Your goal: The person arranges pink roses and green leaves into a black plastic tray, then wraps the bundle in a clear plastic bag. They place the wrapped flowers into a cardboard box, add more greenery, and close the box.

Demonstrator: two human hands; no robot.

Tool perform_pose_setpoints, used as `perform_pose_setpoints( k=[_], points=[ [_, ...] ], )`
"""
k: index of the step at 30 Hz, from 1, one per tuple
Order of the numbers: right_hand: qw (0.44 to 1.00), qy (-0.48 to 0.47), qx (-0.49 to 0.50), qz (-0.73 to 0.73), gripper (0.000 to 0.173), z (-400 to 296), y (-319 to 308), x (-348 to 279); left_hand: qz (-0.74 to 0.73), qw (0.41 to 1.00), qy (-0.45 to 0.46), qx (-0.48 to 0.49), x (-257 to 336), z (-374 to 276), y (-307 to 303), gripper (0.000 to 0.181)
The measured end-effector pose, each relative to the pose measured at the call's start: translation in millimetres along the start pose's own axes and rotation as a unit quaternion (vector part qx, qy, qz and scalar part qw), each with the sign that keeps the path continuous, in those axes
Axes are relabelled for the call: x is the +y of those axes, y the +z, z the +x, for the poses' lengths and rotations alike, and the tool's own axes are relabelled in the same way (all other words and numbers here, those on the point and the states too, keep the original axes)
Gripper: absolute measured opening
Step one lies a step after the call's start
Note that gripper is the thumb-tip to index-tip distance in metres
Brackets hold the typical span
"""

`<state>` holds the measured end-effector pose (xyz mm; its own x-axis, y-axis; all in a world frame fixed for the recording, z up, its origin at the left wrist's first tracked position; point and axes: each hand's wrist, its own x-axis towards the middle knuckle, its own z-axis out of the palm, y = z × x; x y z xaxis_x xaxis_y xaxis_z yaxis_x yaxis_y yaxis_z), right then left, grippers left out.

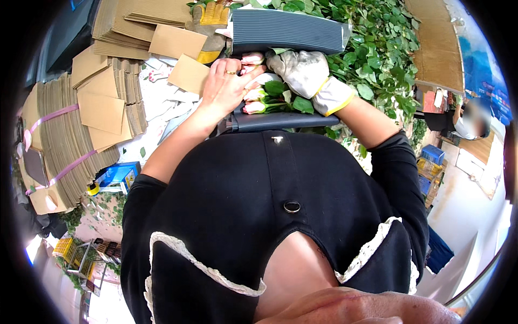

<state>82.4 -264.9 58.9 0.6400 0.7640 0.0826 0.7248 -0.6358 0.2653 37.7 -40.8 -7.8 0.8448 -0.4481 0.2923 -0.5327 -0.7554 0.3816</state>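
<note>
Several pale pink roses [255,107] lie with their heads to the left and leafy stems to the right. They rest between an upper dark ribbed panel [287,31] and a lower dark padded edge [283,120]. My left hand [224,79], bare with a ring, touches the upper rose heads [252,58]; its fingertips are partly hidden. My right hand [301,73], in a soiled white work glove with a yellow-edged cuff, lies over the stems just right of the heads. The glove hides its grip.
Stacks of cut cardboard [60,137] stand at left, one bound with pink straps. A yellow-grey work glove [210,32] lies beyond my left hand. Leafy stems [376,65] heap at upper right. A person [471,121] is at far right, near stacked crates [431,166].
</note>
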Motion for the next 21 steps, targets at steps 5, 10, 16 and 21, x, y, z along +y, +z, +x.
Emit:
perform_pose_setpoints(
  k=[5,10,16,21],
  points=[
    [1.0,0.002,0.013,0.018,0.011,5.7,-5.2,-3.6,-0.006,0.991,0.083,0.107,-9.0,3.6,10.0,0.035],
    [0.987,0.054,-0.112,0.102,0.02,7.1,-29.4,-4.3,-0.196,0.979,0.054,0.035,-21.0,10.2,16.9,0.036],
    [0.976,0.101,-0.038,0.19,0.036,-45.6,-117.2,27.6,-0.167,0.956,-0.228,-0.077,-25.8,-64.0,-82.0,0.048],
    [0.973,0.117,-0.016,0.199,0.042,-82.4,-124.6,13.8,0.09,0.958,-0.197,-0.186,-14.8,-102.6,-123.8,0.05]
  ],
)
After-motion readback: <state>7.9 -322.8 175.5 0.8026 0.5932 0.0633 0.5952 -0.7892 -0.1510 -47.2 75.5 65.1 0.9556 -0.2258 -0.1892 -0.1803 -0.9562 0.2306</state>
